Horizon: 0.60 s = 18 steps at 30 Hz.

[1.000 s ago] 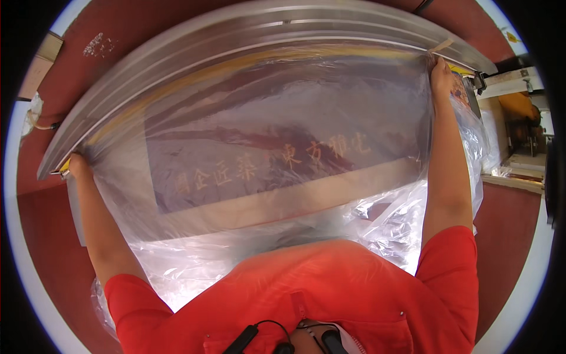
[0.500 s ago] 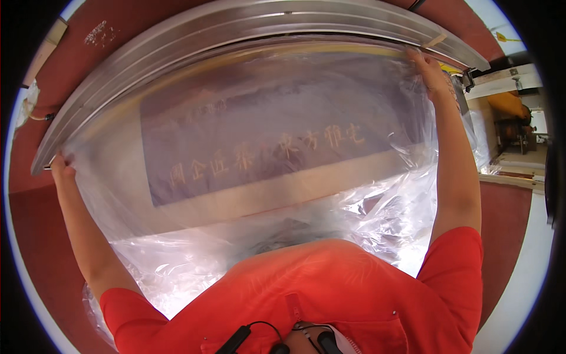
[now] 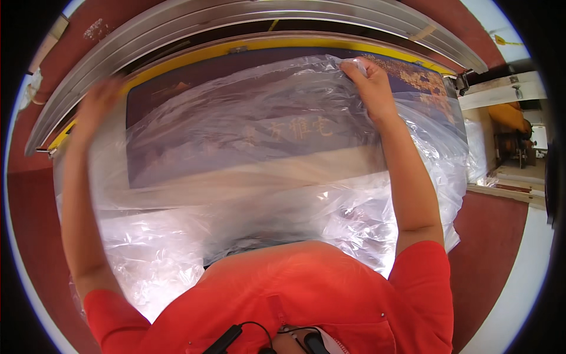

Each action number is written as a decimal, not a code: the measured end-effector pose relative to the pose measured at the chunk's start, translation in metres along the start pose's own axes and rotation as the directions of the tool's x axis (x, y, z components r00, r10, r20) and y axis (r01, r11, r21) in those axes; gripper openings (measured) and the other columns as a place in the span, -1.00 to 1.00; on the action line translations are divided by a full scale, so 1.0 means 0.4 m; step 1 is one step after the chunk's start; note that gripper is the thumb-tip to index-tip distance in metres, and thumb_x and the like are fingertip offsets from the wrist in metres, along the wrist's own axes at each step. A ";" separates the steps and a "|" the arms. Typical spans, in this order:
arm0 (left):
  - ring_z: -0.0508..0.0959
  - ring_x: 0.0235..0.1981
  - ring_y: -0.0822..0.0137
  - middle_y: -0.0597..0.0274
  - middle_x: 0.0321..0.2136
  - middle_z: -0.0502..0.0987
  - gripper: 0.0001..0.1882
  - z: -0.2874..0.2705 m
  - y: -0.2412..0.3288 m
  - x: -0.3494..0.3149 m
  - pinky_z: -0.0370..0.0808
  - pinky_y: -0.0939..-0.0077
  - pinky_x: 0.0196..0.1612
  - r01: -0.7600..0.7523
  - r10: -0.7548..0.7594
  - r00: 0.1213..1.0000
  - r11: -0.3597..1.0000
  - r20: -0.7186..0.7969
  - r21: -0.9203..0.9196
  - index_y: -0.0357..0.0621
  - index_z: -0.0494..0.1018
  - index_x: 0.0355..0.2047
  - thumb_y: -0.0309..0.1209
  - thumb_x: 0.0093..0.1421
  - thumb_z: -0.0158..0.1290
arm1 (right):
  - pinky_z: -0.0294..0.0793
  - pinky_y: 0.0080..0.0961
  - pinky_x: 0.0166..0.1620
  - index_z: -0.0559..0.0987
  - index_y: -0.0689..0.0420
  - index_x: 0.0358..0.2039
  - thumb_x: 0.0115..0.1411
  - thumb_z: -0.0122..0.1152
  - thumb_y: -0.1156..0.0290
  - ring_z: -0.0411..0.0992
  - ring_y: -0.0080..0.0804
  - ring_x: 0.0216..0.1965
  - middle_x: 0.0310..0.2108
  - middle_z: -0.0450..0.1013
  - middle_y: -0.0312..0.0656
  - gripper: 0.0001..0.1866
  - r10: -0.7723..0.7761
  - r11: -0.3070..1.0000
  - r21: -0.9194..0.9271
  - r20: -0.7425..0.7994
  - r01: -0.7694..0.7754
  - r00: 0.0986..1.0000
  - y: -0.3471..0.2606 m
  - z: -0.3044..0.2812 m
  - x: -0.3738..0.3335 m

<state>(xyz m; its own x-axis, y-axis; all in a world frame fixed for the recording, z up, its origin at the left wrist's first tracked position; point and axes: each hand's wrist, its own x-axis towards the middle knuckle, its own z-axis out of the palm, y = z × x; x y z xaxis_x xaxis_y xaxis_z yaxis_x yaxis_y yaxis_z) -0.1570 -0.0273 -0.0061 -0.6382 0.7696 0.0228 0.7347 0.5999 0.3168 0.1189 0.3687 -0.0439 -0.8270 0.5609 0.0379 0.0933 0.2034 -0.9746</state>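
A wide sheet of clear plastic film (image 3: pixel 330 200) drapes toward me over a dark printed panel (image 3: pixel 194 165) with gold lettering and a gold tree-like pattern at its right. My right hand (image 3: pixel 371 82) pinches the film's gathered far edge above the panel. Over the far left corner, my left hand (image 3: pixel 100 103) is smeared by motion, so its fingers cannot be made out. Along the panel's far side runs a yellow strip (image 3: pixel 212 56), partly bare of film.
A long silver metal rail (image 3: pixel 247 23) crosses behind the panel, with a dark gap in front of it. Red floor (image 3: pixel 489 265) shows at both sides. At the right stand a pale frame (image 3: pixel 501 91) and some machinery (image 3: pixel 513 138).
The film's far edge has come back toward me, baring the yellow strip and the panel's far part. My right hand moved inward to the left; my left hand rose and moved right.
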 end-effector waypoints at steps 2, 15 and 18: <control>0.37 -0.42 0.49 0.28 -0.39 0.42 -0.59 0.116 0.390 0.147 0.31 0.66 -0.41 0.027 0.003 0.998 0.900 0.069 -0.434 -0.12 0.34 -0.21 -0.10 0.03 -0.10 | 0.16 -0.78 -0.50 0.47 0.18 -0.50 -0.03 0.05 0.33 0.19 -0.74 -0.58 -0.61 0.33 -0.41 -0.83 -0.028 0.999 -0.033 -0.018 0.027 0.999 0.011 -0.013 -0.003; 0.27 -0.42 0.59 0.42 -0.49 0.30 -0.86 0.106 -0.053 -0.162 0.21 0.71 -0.33 0.253 -0.304 0.948 0.540 0.094 -0.803 -0.16 0.34 -0.42 -0.40 0.00 -0.03 | 0.24 -0.52 -0.58 0.42 0.02 -0.54 -0.08 0.07 0.11 0.30 -0.40 -0.67 -0.73 0.31 -0.26 -0.75 -0.251 0.595 -0.647 0.415 0.477 0.875 -0.061 0.053 -0.099; 0.33 -0.25 0.46 0.24 -0.32 0.36 -0.69 -0.126 -0.464 -0.612 0.24 0.64 -0.15 0.595 -0.669 0.738 0.589 0.082 -0.548 -0.23 0.29 -0.20 -0.33 0.07 -0.12 | 0.26 -0.48 -0.55 0.42 0.03 -0.53 -0.10 0.07 0.15 0.32 -0.31 -0.62 -0.69 0.35 -0.22 -0.77 -0.243 0.620 -0.565 0.521 0.544 0.818 -0.104 0.092 -0.166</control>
<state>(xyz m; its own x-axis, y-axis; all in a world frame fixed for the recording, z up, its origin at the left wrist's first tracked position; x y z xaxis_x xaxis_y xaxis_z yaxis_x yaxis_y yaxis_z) -0.1489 -0.3380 -0.0227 -0.9440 0.1847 -0.2733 -0.0730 0.6909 0.7192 0.1494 0.2934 -0.0142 -0.9882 -0.0088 0.1529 -0.0790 0.8846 -0.4596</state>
